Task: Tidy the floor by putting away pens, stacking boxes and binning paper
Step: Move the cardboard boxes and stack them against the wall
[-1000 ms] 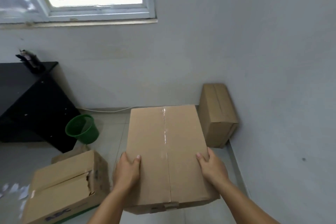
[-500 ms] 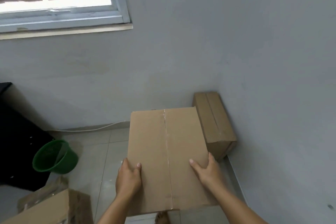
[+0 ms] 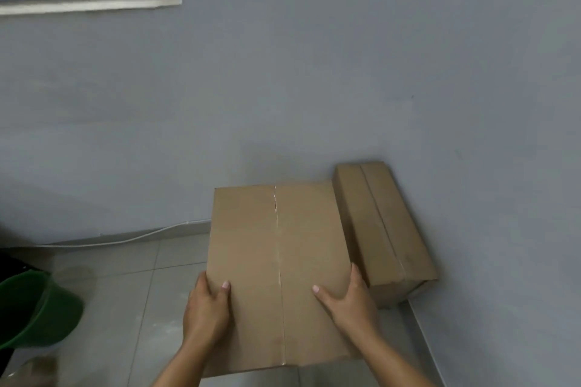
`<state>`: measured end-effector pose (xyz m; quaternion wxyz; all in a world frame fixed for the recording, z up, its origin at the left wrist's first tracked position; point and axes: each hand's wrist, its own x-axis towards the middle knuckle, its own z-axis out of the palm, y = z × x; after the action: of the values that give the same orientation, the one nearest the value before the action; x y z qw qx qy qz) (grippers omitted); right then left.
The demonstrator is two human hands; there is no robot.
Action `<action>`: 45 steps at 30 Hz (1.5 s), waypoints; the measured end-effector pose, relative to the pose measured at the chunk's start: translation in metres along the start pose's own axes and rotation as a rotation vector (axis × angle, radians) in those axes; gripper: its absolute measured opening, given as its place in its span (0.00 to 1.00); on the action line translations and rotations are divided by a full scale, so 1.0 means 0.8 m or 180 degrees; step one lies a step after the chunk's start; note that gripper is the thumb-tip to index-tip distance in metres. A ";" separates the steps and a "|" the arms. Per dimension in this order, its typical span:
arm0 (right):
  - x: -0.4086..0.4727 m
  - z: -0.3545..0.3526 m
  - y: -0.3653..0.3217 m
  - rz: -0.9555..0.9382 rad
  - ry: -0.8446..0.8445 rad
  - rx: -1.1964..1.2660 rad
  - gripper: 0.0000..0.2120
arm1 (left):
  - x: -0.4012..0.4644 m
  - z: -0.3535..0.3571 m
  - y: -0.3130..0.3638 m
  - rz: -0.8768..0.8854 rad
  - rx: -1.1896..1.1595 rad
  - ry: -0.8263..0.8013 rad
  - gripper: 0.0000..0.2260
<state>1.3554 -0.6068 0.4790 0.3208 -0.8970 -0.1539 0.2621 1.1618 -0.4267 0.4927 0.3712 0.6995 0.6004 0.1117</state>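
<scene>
the large box (image 3: 276, 273) is now coming closer to the corner than 1 second ago; the left hand (image 3: 206, 313) and right hand (image 3: 349, 298) are clamping its sides. it is hanging just beside the small box (image 3: 382, 229), so stacking seems near.

A large brown cardboard box (image 3: 276, 261), flaps taped shut, was held level above the floor. A narrower closed box (image 3: 383, 229) lay in the corner, just beside it.

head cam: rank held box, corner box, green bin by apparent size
1. Held box, gripped by the left hand and right hand; it is nearest the camera, which inflates it.
2. Corner box.
3. Green bin, cut off by the frame edge, so its rank is unsure.
</scene>
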 end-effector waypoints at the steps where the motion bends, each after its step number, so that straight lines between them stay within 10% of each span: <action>1: 0.016 0.016 0.012 0.0021 -0.0003 0.0026 0.54 | 0.016 0.019 -0.012 0.0020 -0.0012 0.0001 0.14; 18: 0.220 0.212 0.189 -0.0120 0.0113 -0.0332 0.50 | 0.178 0.290 -0.181 0.0221 0.0006 -0.0041 0.20; 29: 0.246 0.234 0.220 -0.0100 -0.0063 -0.0370 0.49 | 0.190 0.333 -0.198 0.0184 0.0128 -0.0039 0.20; 39: 0.172 0.291 0.210 -0.1458 -0.0244 -0.2055 0.47 | 0.196 0.350 -0.176 0.0173 0.0139 0.0085 0.23; 45: 0.224 0.281 0.196 -0.1394 -0.0032 -0.2032 0.46 | 0.210 0.352 -0.163 0.1018 0.0449 -0.0279 0.28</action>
<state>1.3908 -0.5331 0.1616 0.0731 -0.8964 -0.4172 0.1308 1.2754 -0.3800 0.1622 0.3246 0.8146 0.4710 0.0963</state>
